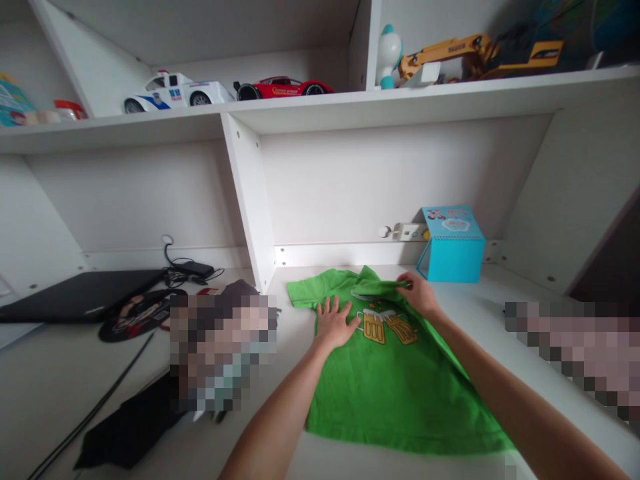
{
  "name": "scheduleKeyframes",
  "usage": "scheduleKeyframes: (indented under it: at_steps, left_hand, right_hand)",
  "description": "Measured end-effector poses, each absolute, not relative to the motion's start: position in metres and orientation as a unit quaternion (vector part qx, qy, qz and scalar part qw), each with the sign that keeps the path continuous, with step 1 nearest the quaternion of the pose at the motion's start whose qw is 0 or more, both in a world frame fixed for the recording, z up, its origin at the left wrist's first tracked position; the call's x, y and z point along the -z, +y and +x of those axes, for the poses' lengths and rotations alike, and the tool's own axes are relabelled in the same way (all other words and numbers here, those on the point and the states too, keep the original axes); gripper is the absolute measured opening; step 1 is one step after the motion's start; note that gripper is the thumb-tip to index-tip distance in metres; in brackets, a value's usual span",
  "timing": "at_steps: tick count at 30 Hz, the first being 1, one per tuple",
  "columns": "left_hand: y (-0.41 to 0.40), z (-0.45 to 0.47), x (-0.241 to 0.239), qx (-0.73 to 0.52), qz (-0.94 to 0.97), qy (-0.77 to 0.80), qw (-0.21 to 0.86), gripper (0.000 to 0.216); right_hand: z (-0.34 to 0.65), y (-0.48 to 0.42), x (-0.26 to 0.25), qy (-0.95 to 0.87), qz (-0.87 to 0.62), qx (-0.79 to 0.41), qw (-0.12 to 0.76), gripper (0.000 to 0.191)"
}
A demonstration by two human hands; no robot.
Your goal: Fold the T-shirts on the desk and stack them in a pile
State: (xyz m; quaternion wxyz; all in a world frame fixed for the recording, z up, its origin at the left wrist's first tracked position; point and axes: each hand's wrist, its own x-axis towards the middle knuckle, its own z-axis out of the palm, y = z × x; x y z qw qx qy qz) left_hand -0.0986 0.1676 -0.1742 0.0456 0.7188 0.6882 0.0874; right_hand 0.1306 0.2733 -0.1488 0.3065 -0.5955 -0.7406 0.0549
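Observation:
A green T-shirt (395,393) with a yellow beer-mug print lies spread on the white desk (515,293), collar toward the back wall. My left hand (334,323) rests flat on the shirt's upper left, fingers spread, beside the print. My right hand (419,293) pinches the green fabric near the collar and right shoulder, folded over toward the middle. The shirt's left sleeve sticks out to the left.
A blue box (453,245) stands behind the shirt by the wall. A closed black laptop (80,295), a cable and dark clothes (130,427) lie left. Toy cars (175,91) and a yellow excavator (480,55) sit on the shelf above. A white upright panel (249,200) divides the desk.

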Motion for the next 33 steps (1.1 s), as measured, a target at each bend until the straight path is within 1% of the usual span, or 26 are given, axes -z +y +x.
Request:
scheduleKeyframes:
  at_steps: [3, 5, 7, 10, 11, 14, 17, 25, 33]
  left_hand:
    - [0.169, -0.099, 0.177, -0.094, 0.717, 0.689, 0.049, 0.07]
    - [0.171, -0.099, 0.179, -0.097, 0.714, 0.692, 0.052, 0.068]
    - [0.172, -0.099, 0.181, -0.099, 0.711, 0.694, 0.052, 0.068]
    - [0.172, -0.099, 0.18, -0.099, 0.713, 0.692, 0.051, 0.069]
    - [0.171, -0.099, 0.18, -0.097, 0.714, 0.691, 0.052, 0.07]
    - [0.169, -0.099, 0.177, -0.094, 0.715, 0.691, 0.053, 0.071]
    - [0.169, -0.098, 0.177, -0.097, 0.71, 0.695, 0.048, 0.073]
    - [0.169, -0.098, 0.179, -0.088, 0.708, 0.699, 0.045, 0.07]
    - [0.169, -0.098, 0.177, -0.084, 0.705, 0.702, 0.052, 0.073]
  right_hand:
    - [0.172, 0.28, 0.132, -0.628, -0.691, 0.017, 0.358, 0.049]
    - [0.187, 0.278, 0.132, -0.604, -0.712, 0.043, 0.354, 0.056]
    - [0.187, 0.271, 0.144, -0.65, -0.69, 0.039, 0.317, 0.051]
    - [0.167, 0.259, 0.175, -0.755, -0.616, 0.0, 0.225, 0.041]
    - [0.159, 0.255, 0.185, -0.778, -0.597, -0.014, 0.196, 0.042]
    - [0.145, 0.247, 0.206, -0.798, -0.584, -0.035, 0.144, 0.055]
    - [0.143, 0.242, 0.211, -0.79, -0.599, -0.023, 0.126, 0.062]
    - [0.139, 0.231, 0.204, -0.779, -0.62, 0.012, 0.091, 0.059]
    - [0.134, 0.222, 0.198, -0.768, -0.635, 0.014, 0.086, 0.061]
